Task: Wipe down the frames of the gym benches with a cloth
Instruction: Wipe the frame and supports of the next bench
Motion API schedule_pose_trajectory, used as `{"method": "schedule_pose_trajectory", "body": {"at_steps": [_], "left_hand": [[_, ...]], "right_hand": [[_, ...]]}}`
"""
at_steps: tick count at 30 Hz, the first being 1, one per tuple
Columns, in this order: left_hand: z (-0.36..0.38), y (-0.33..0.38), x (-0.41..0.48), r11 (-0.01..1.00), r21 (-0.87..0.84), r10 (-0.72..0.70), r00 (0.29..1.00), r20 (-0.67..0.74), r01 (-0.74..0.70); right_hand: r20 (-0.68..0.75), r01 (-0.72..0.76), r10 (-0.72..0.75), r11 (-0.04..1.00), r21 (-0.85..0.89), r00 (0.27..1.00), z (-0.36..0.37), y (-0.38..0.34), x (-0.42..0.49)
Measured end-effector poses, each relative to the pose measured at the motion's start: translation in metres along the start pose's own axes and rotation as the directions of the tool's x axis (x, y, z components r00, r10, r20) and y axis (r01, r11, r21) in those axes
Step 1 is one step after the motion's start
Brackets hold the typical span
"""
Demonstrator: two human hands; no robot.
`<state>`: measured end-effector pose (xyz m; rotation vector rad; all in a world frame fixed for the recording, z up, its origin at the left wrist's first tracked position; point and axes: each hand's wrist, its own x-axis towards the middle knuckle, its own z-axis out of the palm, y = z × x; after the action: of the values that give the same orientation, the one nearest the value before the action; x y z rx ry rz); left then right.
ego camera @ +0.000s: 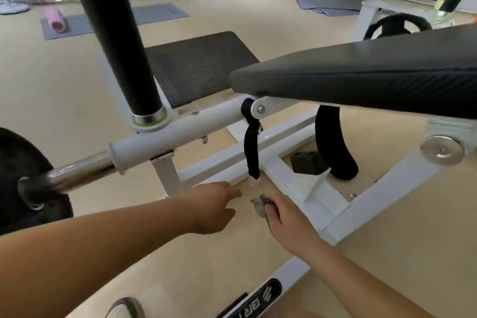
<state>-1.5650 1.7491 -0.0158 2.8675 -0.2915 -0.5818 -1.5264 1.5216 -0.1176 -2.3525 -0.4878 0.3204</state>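
A white steel bench frame (pixel 281 170) runs low over the floor under a black padded bench (pixel 361 77). My right hand (pixel 284 217) grips a small bunched grey cloth (pixel 260 205) just in front of the frame's low bar. My left hand (pixel 216 204) reaches toward the near end of a white rail, its fingers extended and holding nothing. A black strap (pixel 251 147) hangs from the bench hinge, its end just above both hands.
A chrome bar with a black weight plate (pixel 23 178) sticks out at the left. A black upright post (pixel 121 51) rises ahead. A black ribbed foot plate (pixel 201 67) lies behind. Grey mats and a pink roller (pixel 55 20) sit on the far floor. A shoe (pixel 124 308) shows at the bottom.
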Motion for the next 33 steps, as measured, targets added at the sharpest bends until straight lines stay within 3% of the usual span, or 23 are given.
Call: {"method": "schedule_pose_trajectory", "body": {"at_steps": [3, 8, 14, 19, 25, 28, 31, 33], "left_hand": [[0.028, 0.017, 0.033, 0.999, 0.022, 0.043, 0.989, 0.141, -0.047], [0.085, 0.037, 0.066, 0.976, 0.097, 0.154, 0.93, 0.335, -0.197], [0.158, 0.047, 0.11, 0.969, 0.003, 0.234, 0.919, 0.317, -0.248], [0.244, 0.031, 0.126, 0.959, -0.033, 0.278, 0.908, 0.315, -0.282], [0.288, 0.003, 0.136, 0.895, 0.225, 0.29, 0.887, 0.36, -0.385], [0.291, -0.012, 0.149, 0.893, 0.275, 0.261, 0.907, 0.332, -0.357], [0.291, -0.027, 0.161, 0.917, 0.245, 0.229, 0.917, 0.326, -0.315], [0.293, -0.034, 0.163, 0.927, 0.215, 0.226, 0.914, 0.336, -0.308]], "right_hand": [[-0.066, -0.04, 0.034, 0.996, -0.08, 0.997, 0.015, 0.037, -0.03], [-0.059, -0.005, -0.011, 0.963, -0.27, 0.998, 0.042, 0.083, -0.06], [-0.227, -0.038, -0.089, 0.865, -0.501, 0.97, 0.061, 0.126, -0.06], [-0.154, -0.176, 0.117, 0.865, -0.469, 0.981, 0.124, 0.164, -0.099], [-0.124, -0.189, 0.149, 0.877, -0.442, 0.981, 0.129, 0.163, -0.117], [-0.097, -0.301, 0.289, 0.839, -0.453, 0.952, 0.105, 0.174, -0.079], [-0.155, -0.454, 0.428, 0.809, -0.374, 0.89, 0.085, 0.187, -0.043], [-0.234, -0.466, 0.405, 0.802, -0.373, 0.884, 0.086, 0.188, -0.037]]}}
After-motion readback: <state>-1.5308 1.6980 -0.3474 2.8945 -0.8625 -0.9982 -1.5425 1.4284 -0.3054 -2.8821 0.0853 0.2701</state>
